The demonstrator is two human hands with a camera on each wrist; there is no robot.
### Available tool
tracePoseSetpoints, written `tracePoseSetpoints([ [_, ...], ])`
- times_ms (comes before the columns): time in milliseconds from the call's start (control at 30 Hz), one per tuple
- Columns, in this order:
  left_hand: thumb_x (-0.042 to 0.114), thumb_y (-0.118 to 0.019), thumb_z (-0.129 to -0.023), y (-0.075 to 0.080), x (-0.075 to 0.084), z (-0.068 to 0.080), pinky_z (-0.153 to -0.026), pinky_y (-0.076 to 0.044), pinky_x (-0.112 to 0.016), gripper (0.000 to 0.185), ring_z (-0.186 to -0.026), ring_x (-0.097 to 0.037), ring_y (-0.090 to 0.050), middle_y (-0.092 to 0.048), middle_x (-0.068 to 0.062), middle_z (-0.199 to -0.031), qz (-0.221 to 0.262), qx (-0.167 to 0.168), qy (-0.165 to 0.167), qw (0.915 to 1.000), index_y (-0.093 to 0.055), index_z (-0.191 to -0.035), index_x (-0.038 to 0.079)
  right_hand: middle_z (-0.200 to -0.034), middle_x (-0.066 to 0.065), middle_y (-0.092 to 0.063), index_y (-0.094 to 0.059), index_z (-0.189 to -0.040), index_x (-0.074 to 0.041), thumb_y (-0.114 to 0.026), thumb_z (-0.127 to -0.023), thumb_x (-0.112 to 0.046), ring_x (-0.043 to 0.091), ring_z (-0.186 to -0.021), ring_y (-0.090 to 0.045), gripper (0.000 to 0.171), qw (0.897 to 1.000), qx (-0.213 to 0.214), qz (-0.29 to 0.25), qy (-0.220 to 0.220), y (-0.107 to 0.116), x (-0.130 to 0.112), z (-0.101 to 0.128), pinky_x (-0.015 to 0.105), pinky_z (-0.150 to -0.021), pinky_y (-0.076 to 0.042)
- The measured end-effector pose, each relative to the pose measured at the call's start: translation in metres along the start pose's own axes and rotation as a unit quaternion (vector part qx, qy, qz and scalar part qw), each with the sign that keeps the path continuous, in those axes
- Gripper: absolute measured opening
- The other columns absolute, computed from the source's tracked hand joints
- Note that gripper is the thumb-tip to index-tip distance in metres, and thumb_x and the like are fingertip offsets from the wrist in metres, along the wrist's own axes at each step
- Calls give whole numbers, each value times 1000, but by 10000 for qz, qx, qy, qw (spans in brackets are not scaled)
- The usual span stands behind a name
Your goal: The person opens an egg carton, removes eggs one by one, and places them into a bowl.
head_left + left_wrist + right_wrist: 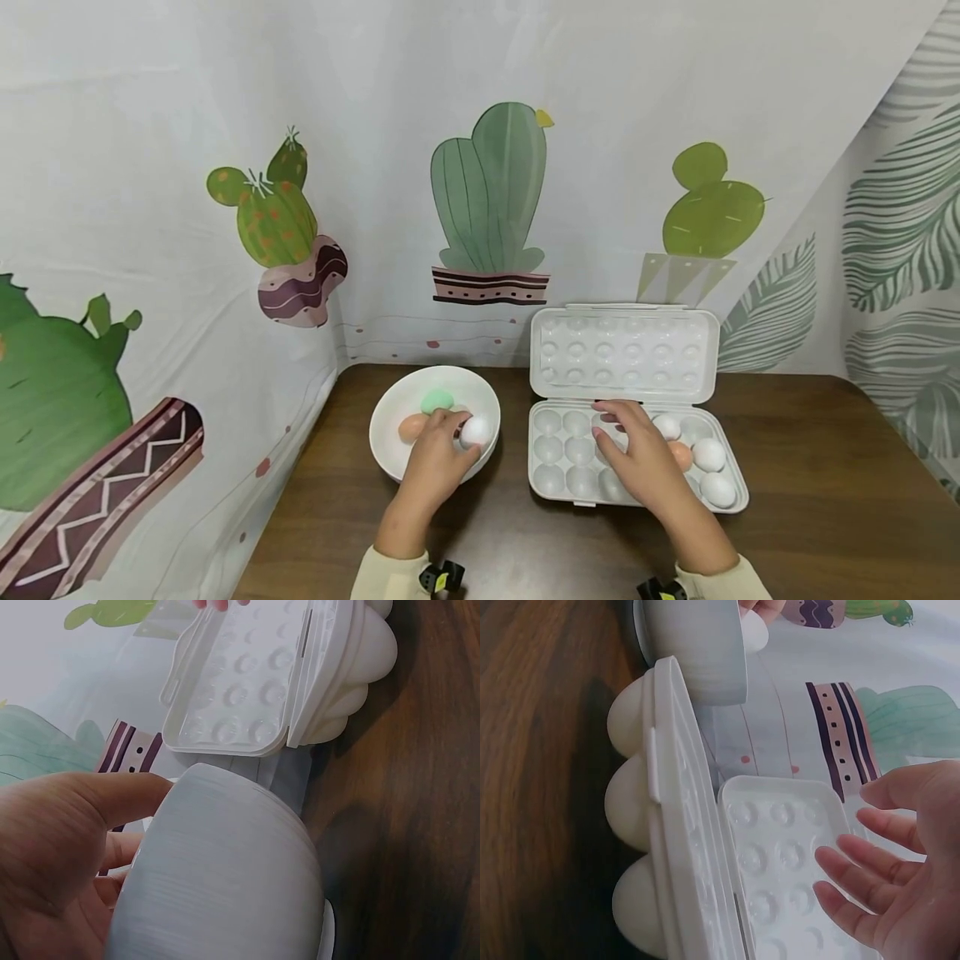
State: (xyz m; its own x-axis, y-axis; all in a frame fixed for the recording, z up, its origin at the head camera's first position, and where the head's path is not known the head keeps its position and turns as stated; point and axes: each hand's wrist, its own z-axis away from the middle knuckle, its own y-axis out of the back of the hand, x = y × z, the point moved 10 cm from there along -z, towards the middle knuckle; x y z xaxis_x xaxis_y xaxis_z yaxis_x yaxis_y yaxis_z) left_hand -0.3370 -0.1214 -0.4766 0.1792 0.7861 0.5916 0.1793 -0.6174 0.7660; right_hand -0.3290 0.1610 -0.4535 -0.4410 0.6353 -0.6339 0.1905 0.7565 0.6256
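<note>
The white egg [475,431] sits in my left hand [435,458], pinched between my curled fingertips just above the right side of the white bowl [390,408]. My left wrist angles up from the near edge of the table [825,500], palm down over the bowl. A peach egg [412,427] and a green egg [437,401] lie in the bowl beside my fingers. To the right stands the open egg tray [551,483], its lid [622,352] propped upright against the cactus curtain [487,192]. My right hand [637,454] hovers flat over the middle cups, fingers spread and relaxed, holding nothing. Three white eggs [708,454] and one peach one fill cups at the tray's right end.
</note>
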Motion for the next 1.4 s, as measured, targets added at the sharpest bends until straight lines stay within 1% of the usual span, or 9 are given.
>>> tracePoseSetpoints([
  [367,14,-80,-77,-3,-1,0,-89,-54,-42,46,-100,-25,-66,-64,-11,-110,-36,-28,-88,10000,-70,-121,6,-125,6,-64,-65,-127,-12,-68,-94,-13,28,-112,-67,33,9990,109,398,-189,13,13,8,51,-89,-54],
  [633,13,-81,-76,-5,-2,0,-83,-52,-38,45,-90,-19,-62,-64,-8,-102,-8,-13,-165,9999,-70,-119,9,-123,10,-64,-65,-125,-9,-69,-93,-11,30,-110,-67,32,9978,143,548,-338,22,28,15,50,-90,-52],
  [800,13,-81,-76,-3,0,1,-82,-52,-39,46,-90,-21,-62,-65,-8,-102,43,45,-307,9995,-70,-121,13,-123,12,-63,-66,-123,-8,-69,-93,-10,32,-110,-67,31,9977,199,496,-414,28,37,16,44,-79,-56],
  [933,12,-81,-77,-3,0,2,-83,-53,-40,45,-93,-22,-64,-66,-9,-104,102,46,-353,9993,-72,-120,13,-121,14,-63,-65,-124,-7,-68,-93,-9,31,-102,-68,31,9979,253,423,-416,34,41,16,31,-72,-55],
  [1000,12,-80,-77,-4,0,2,-83,-53,-40,44,-94,-23,-65,-66,-9,-104,126,28,-368,9992,-72,-120,13,-121,13,-63,-65,-124,-7,-68,-93,-9,31,-98,-68,31,9978,287,425,-426,37,43,17,28,-70,-55],
  [1100,11,-79,-77,-5,0,2,-82,-53,-39,44,-92,-23,-65,-66,-10,-103,120,9,-404,9991,-72,-121,12,-121,12,-62,-65,-123,-7,-67,-94,-9,32,-100,-68,30,9977,295,385,-479,41,47,17,32,-74,-59],
  [1167,12,-79,-78,-5,-1,2,-82,-53,-38,44,-92,-23,-64,-66,-9,-103,109,-31,-378,9992,-72,-122,12,-122,13,-62,-65,-124,-6,-66,-95,-10,34,-106,-67,29,9977,254,348,-523,43,49,16,39,-78,-60],
  [1267,13,-79,-80,-7,-2,1,-83,-53,-38,44,-92,-23,-64,-66,-11,-104,88,-143,-366,9992,-71,-124,12,-122,14,-61,-65,-124,-5,-65,-96,-12,36,-111,-65,29,9971,183,366,-635,47,52,16,46,-82,-60],
  [1400,14,-80,-82,-9,-2,1,-86,-53,-40,45,-96,-24,-64,-67,-11,-106,52,-250,-365,9990,-71,-126,12,-121,14,-62,-65,-124,-6,-64,-97,-16,36,-113,-64,29,9951,193,561,-793,52,56,16,50,-87,-57],
])
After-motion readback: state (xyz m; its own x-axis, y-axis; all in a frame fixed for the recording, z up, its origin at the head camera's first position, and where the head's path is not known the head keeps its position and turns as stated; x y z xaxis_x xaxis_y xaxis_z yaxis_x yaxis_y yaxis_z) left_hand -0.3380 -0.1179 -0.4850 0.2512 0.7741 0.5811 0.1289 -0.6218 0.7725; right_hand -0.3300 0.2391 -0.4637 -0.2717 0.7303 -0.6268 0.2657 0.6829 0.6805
